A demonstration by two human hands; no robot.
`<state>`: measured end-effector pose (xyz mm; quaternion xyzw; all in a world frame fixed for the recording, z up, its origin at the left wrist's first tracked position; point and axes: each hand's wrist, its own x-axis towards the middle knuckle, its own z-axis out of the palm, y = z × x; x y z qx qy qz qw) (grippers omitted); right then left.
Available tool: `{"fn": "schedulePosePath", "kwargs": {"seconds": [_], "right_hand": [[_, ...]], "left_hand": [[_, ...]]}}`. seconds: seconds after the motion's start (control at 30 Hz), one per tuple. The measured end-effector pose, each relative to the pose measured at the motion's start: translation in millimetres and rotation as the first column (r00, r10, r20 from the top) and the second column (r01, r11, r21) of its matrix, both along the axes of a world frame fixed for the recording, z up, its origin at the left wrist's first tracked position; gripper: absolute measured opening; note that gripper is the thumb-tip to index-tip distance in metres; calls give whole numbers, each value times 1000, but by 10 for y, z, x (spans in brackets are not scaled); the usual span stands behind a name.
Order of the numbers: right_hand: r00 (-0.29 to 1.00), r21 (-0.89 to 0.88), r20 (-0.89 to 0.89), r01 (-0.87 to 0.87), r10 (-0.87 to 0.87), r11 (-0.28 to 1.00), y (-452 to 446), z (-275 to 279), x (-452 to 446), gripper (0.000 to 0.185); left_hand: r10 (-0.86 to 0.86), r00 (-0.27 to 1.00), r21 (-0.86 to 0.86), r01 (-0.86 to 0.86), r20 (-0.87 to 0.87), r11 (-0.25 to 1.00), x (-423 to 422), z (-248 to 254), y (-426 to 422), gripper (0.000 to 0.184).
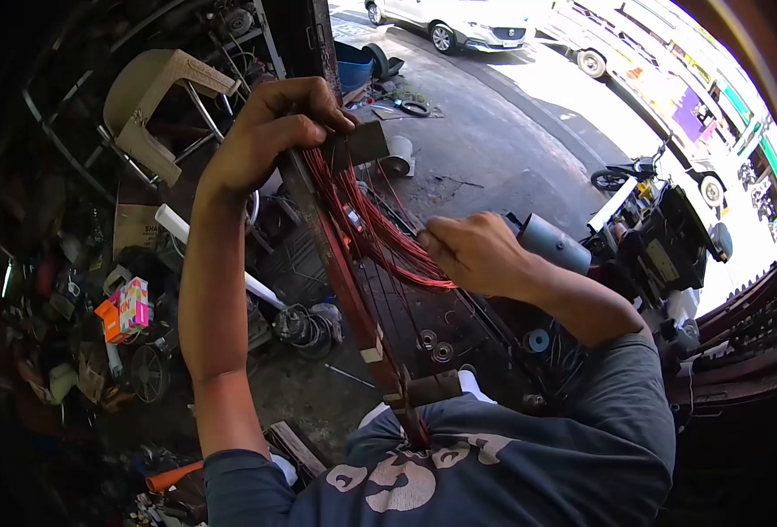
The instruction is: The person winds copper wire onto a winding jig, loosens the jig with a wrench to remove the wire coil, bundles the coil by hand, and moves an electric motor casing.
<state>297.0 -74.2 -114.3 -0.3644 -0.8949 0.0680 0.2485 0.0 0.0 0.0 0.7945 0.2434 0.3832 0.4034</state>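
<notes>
A long reddish bar (353, 294) stands upright in front of my body, with a flat block (368, 145) across its upper end. A loose bundle of thin red wire (397, 252) hangs from that block and bows out to the right. My left hand (274, 130) is closed at the top of the bar, thumb and fingers pinched on the wire by the block. To the right of the bundle, my right hand (479, 253) is closed, its fingertips pinching a thin strand of wire. A second block (432, 388) sits low on the bar, near my shirt.
A beige chair (165, 101) stands at upper left, above a cluttered floor. A grey cylinder (553, 244) and a dark machine (678, 237) are on the right. Ring-shaped parts (442, 352) lie below. Outside, a white car (467, 25) is parked by the road.
</notes>
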Motion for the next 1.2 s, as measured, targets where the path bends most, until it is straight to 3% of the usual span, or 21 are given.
{"fn": "schedulePosePath", "kwargs": {"seconds": [0.17,0.37,0.4,0.43,0.47,0.5,0.53,0.57,0.63,0.73,0.87,0.97,1.03,1.07,1.17,1.2], "right_hand": [[989,-188,-143,-68,41,980,-509,-555,75,25],[999,-337,-51,-25,8,941,-985,-1224,127,17],[991,-341,-114,-102,66,935,-1052,-1409,152,15],[995,-342,5,-89,97,935,-1107,-1541,122,17],[991,-364,-31,-129,127,922,-1212,-1595,124,17],[985,-381,-66,-170,157,909,-1289,-1568,104,17],[984,-378,22,-156,177,913,-1366,-1571,104,18],[962,-360,6,-252,273,898,-1410,-1574,147,21],[932,-465,37,-304,361,832,-1458,-1177,127,24],[872,-469,47,-411,487,781,-1418,-672,156,23],[755,-398,266,-480,599,782,-1122,110,104,16],[757,-189,370,-507,539,841,-723,798,-30,14],[835,-50,225,-505,502,862,-341,1149,-107,16],[853,15,234,-482,466,876,-105,1290,-144,17],[952,105,178,-270,248,957,466,1777,-247,20],[973,111,87,-224,215,968,640,1850,-267,26]], "left_hand": [[53,995,24,-55,88,998,-158,19,-18,30],[99,994,19,-100,46,995,-343,-23,-12,29],[113,992,14,-114,58,993,-359,-31,-7,28],[127,989,11,-128,70,992,-391,-28,6,28],[63,995,3,-63,75,998,-489,-7,46,13],[74,995,1,-74,65,997,-499,12,39,11],[87,995,0,-87,57,996,-507,30,30,10],[98,994,-3,-98,49,995,-516,28,20,8],[117,993,38,-118,19,992,-538,-30,113,7],[168,986,20,-167,-22,986,-470,-12,117,7],[151,986,4,-151,-73,989,-220,15,190,5],[149,984,43,-145,-97,988,-4,31,216,4],[110,991,55,-106,-73,993,99,9,226,5],[82,995,48,-79,-59,996,117,-3,244,6],[77,992,59,-72,-101,996,173,71,143,7],[62,998,26,-61,-28,998,183,15,151,9]]}}
